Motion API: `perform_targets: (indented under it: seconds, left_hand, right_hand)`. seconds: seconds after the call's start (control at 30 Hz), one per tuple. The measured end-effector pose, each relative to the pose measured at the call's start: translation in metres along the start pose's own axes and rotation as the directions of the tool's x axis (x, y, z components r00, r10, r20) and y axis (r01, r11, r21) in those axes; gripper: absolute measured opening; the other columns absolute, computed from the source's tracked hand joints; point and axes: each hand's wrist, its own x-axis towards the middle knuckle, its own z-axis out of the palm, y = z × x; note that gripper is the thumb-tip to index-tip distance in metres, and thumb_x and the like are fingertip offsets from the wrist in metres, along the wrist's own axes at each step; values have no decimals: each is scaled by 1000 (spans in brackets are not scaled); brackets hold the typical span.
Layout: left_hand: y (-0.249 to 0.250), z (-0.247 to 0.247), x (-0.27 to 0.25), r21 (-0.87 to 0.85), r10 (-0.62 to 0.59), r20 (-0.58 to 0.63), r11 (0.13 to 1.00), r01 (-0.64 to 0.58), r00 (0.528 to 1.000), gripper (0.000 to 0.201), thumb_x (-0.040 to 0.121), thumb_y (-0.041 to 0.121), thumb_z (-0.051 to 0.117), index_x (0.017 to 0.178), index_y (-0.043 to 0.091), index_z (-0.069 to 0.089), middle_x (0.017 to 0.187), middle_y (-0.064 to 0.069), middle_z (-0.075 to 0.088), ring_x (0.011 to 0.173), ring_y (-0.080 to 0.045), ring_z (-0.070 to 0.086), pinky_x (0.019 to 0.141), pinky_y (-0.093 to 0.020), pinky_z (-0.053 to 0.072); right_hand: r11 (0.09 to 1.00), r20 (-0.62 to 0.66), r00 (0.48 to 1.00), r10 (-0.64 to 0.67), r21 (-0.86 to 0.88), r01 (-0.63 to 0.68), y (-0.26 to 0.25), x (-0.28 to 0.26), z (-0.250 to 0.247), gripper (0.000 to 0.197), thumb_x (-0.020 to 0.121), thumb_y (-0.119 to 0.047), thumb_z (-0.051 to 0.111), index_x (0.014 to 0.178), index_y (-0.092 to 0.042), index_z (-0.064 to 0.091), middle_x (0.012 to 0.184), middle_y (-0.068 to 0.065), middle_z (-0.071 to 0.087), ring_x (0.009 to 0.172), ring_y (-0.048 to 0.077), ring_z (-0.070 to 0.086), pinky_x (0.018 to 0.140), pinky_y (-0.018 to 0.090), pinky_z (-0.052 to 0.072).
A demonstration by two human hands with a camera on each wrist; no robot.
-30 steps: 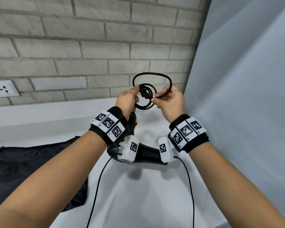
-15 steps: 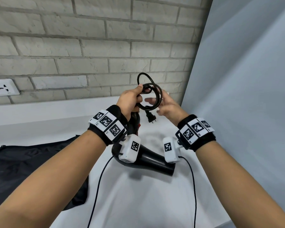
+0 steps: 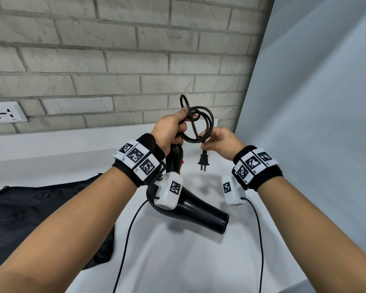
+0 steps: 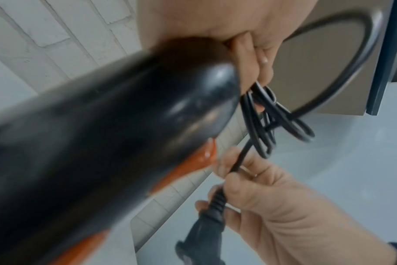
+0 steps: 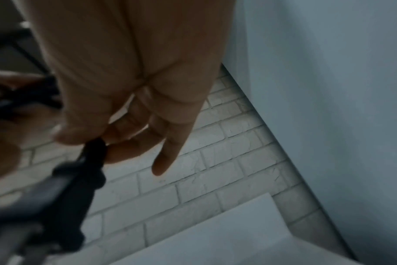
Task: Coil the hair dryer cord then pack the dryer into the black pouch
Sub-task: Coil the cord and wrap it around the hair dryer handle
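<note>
The black hair dryer hangs above the white counter, nozzle pointing down to the right. My left hand grips its handle together with the coiled black cord, whose loops stick up above the fist. My right hand pinches the cord just above the plug, which dangles prongs down. In the right wrist view thumb and forefinger pinch the plug's neck. The black pouch lies flat on the counter at the left, under my left forearm.
A brick wall runs behind the counter, with a white socket plate at the far left. A pale blue-grey panel closes off the right side. Thin black wrist-camera cables hang below both wrists over the white counter.
The large cord loop has been gathered into a tighter coil in my left hand. My right hand slid down the cord to the plug end, which now hangs free below it.
</note>
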Motion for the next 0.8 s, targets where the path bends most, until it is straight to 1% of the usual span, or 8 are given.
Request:
perform_targets:
  seconds: [0.13,0.27,0.33,0.43,0.5,0.57,0.67,0.8]
  left_hand:
    - [6,-4,1,-9,-3,-25,1000,2,1000,39,97,39,38,73,18,59,40,14,22,34,-4,12,48,-24,6]
    - [4,-3,2,46,8,-31,999,-6,999,39,97,38,38,70,17,57,39,14,25,35,-4,14,40,-18,9]
    - [2,0,2,76,7,-26,997,-5,1000,39,97,38,38,71,17,57,37,14,27,34,-3,15,36,-16,12]
    - [-2,5,3,93,2,-14,996,0,1000,40,98,37,37,71,17,58,36,14,27,34,-3,15,34,-15,13]
    - [-4,8,3,95,-2,-6,995,2,1000,40,98,36,37,71,17,58,37,14,26,34,-3,15,34,-15,13]
    - [-4,10,3,98,-4,9,995,3,1000,38,98,35,36,72,17,56,38,14,25,34,-3,15,35,-16,13]
    - [-4,11,2,90,-10,33,996,7,999,33,98,35,36,71,19,50,40,13,25,35,-4,15,39,-18,12]
    - [-5,10,2,114,-14,44,993,9,999,38,97,38,36,72,19,57,41,13,24,36,-5,13,41,-21,9]
  right_hand:
    - [966,-183,979,86,-227,-127,27,-6,-13,18,79,6,59,77,-11,60,64,-4,52,53,0,50,51,1,37]
    - [901,-103,965,239,-347,-260,38,-13,-18,19,79,2,61,94,-11,63,72,1,54,63,15,51,68,23,44]
    - [949,-178,973,149,-252,-191,27,-11,-16,34,79,8,55,105,-15,60,80,-3,52,76,18,50,67,22,42]
    - [986,-364,928,-75,110,123,-7,-12,-13,27,89,-2,47,106,-23,54,87,-5,54,75,13,53,69,20,43]
    - [952,-317,941,-118,234,198,-31,-14,-12,23,96,-14,39,113,-24,51,95,-5,57,80,9,57,72,19,47]
    - [945,-237,959,-156,246,215,-45,-14,-9,29,95,-9,41,122,-14,49,97,-3,58,76,3,61,70,14,49]
    - [963,-237,953,-188,147,227,-50,-12,-7,44,84,10,52,125,-7,47,97,1,56,60,-2,63,66,11,50]
    - [961,-243,951,-192,149,232,-47,-12,-10,40,74,17,60,96,-14,52,92,-3,56,52,2,61,59,17,55]
